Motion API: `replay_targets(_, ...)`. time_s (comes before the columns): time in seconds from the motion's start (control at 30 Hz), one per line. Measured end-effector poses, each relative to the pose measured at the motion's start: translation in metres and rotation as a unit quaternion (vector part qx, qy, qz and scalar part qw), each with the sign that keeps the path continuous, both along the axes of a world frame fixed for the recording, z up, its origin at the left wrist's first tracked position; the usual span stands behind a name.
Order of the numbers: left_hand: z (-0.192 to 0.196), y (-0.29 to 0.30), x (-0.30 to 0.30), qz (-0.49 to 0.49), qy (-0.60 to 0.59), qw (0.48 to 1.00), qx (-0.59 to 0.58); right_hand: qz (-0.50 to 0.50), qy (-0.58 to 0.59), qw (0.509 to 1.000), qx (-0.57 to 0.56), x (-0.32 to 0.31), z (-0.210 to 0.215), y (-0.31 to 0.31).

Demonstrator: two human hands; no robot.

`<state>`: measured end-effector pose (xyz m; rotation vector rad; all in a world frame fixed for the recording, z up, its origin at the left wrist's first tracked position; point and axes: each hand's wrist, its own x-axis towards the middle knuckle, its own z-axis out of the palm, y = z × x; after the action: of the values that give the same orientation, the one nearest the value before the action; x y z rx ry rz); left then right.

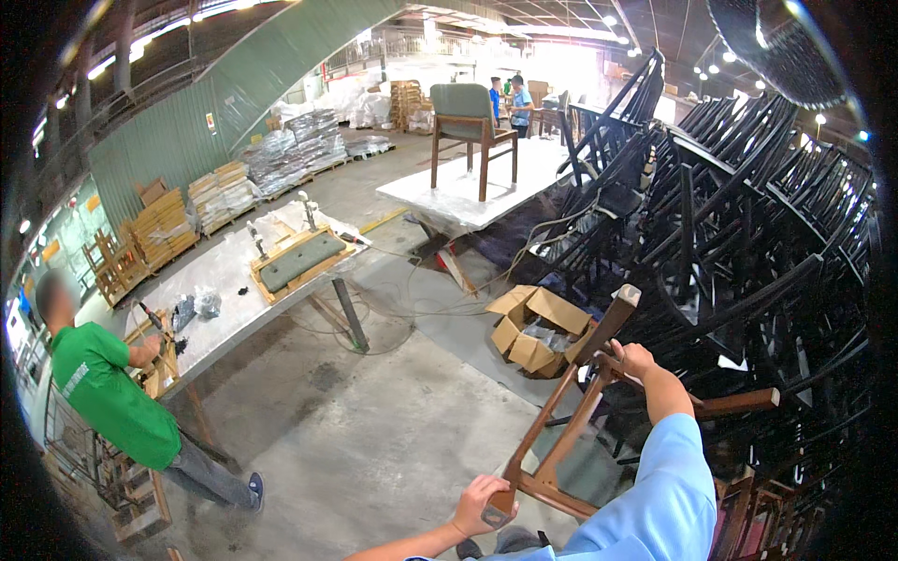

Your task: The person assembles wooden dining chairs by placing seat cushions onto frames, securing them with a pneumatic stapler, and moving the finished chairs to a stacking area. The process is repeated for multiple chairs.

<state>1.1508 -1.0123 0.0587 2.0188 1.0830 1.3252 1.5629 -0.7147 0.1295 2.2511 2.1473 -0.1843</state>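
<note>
A brown wooden chair frame (608, 323) is tilted in front of me at the lower right, its legs pointing several ways. My left hand (481, 503) is closed around one leg near its end, close to my body. Farther up, my right hand (634, 361) grips the frame at a joint beside another leg, with the arm stretched out. The frame appears held off the floor. No seat or backrest pad shows on it.
An open cardboard box (537, 329) sits on the floor beyond the frame. Stacked black chair frames (711, 215) rise at the right. A person in green (112, 393) works at a left table (220, 323) holding a pad. An upholstered chair (472, 122) stands on a white table (412, 190).
</note>
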Motion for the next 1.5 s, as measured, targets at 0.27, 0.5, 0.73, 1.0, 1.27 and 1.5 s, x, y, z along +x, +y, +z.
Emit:
replay_targets(0.27,-0.018,0.077,-0.120,0.063,0.031,0.997,-0.012,0.073,0.099,0.991,0.044,-0.126,-0.049,0.119)
replay_targets(0.5,-0.006,0.149,-0.232,0.249,0.122,0.942,-0.189,0.202,0.190,0.958,0.079,-0.246,-0.121,0.288)
replay_targets(0.73,0.043,0.230,-0.353,0.235,-0.010,0.936,-0.262,0.347,0.361,0.846,0.184,-0.432,-0.047,0.407)
replay_targets(1.0,0.081,0.320,-0.460,0.309,-0.013,0.947,-0.083,0.257,0.695,0.670,-0.040,-0.639,0.088,0.523)
replay_targets(1.27,0.128,0.436,-0.629,0.333,0.011,0.943,-0.012,0.217,0.714,0.641,-0.183,-0.776,0.109,0.630)
replay_targets(1.5,0.167,0.486,-0.700,0.306,-0.148,0.909,-0.241,0.135,0.778,0.572,-0.221,-0.836,0.049,0.685)
